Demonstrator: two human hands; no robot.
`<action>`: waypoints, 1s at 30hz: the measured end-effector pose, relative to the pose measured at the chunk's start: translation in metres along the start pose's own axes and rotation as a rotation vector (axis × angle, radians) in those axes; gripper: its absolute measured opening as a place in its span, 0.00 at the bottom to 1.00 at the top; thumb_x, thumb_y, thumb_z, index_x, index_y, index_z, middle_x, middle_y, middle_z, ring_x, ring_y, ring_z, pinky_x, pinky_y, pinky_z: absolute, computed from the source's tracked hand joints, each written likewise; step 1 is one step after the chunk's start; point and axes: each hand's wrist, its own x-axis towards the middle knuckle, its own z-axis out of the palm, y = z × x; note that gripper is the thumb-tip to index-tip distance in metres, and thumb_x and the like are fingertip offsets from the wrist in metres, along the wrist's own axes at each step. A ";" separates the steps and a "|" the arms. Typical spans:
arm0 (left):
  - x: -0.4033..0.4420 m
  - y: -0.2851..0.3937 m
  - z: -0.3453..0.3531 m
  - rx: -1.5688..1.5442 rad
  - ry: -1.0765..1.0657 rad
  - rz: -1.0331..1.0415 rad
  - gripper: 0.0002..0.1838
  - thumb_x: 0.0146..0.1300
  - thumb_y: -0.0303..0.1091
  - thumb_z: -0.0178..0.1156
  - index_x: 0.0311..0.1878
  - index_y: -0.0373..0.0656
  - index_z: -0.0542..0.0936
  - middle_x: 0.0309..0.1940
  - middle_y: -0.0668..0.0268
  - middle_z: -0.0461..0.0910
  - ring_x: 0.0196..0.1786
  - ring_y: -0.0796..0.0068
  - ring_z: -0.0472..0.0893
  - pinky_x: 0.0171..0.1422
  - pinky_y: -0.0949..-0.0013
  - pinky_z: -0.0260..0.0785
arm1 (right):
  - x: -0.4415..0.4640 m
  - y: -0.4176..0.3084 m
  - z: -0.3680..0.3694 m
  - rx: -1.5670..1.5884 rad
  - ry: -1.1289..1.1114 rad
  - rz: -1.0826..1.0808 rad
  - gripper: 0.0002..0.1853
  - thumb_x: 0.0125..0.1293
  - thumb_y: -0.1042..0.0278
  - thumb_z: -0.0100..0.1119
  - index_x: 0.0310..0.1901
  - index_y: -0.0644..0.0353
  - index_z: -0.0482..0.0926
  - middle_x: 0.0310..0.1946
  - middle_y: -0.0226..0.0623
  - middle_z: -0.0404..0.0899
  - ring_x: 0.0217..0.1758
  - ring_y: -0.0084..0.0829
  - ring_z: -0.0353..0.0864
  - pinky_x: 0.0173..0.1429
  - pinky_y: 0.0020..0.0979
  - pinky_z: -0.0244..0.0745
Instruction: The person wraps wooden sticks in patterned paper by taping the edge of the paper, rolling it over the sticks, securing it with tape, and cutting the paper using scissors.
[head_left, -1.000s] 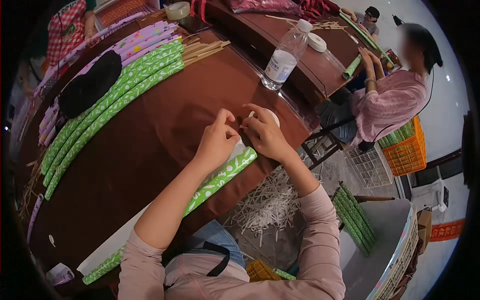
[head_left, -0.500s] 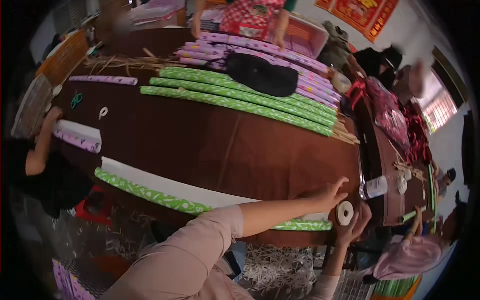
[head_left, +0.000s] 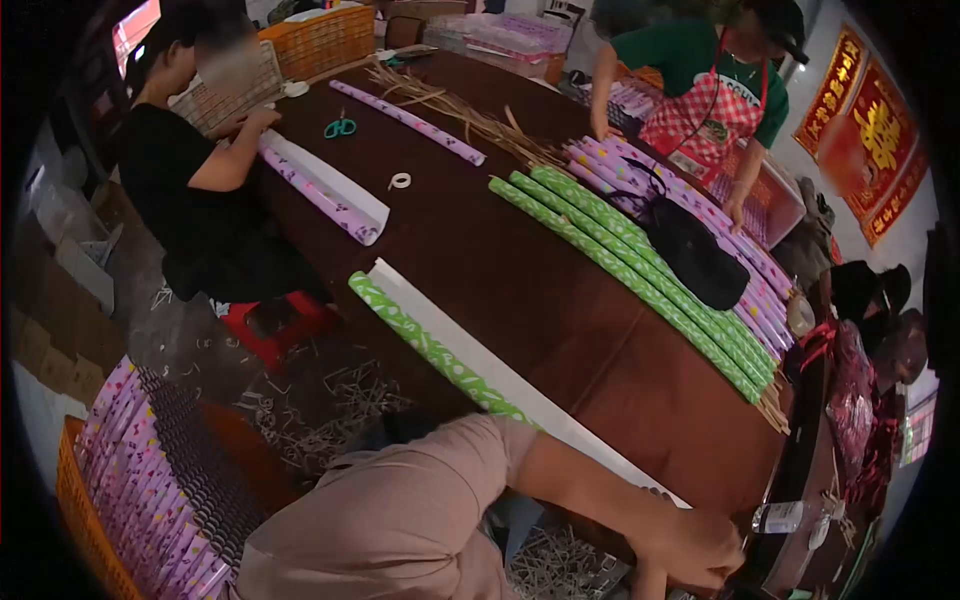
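Note:
A long green patterned paper roll (head_left: pixel 430 348) lies along the near table edge, its white strip (head_left: pixel 560 420) unrolled on the far side. My left hand (head_left: pixel 700 548) is at the right end of this paper, blurred, its fingers not clear. My right hand is mostly hidden below my left hand at the bottom edge, with only a bit of skin showing there. What either hand holds cannot be made out. Several finished green rolls (head_left: pixel 640 262) lie side by side across the table, next to purple rolls (head_left: pixel 765 262) with a black cap-like item (head_left: pixel 697 252) on top.
A person in black (head_left: pixel 190 170) handles a purple sheet (head_left: pixel 325 195) at the left. Another person in a checked apron (head_left: pixel 705 115) stands at the far side. Green scissors (head_left: pixel 341 127), a small tape roll (head_left: pixel 400 181), a bottle (head_left: pixel 785 517) and a crate of purple rolls (head_left: pixel 150 490) are around.
The view has swung left, bringing in the person in black and the crate. My left hand has come down over my right hand, and the white tape roll beside them is no longer visible.

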 end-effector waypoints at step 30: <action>-0.592 -0.114 -0.669 1.408 0.504 -1.604 0.10 0.68 0.35 0.55 0.40 0.38 0.80 0.40 0.47 0.81 0.46 0.45 0.80 0.52 0.48 0.70 | 0.036 -0.033 -0.046 -0.614 -0.339 -0.105 0.21 0.67 0.50 0.60 0.51 0.57 0.74 0.39 0.33 0.77 0.45 0.36 0.79 0.52 0.39 0.75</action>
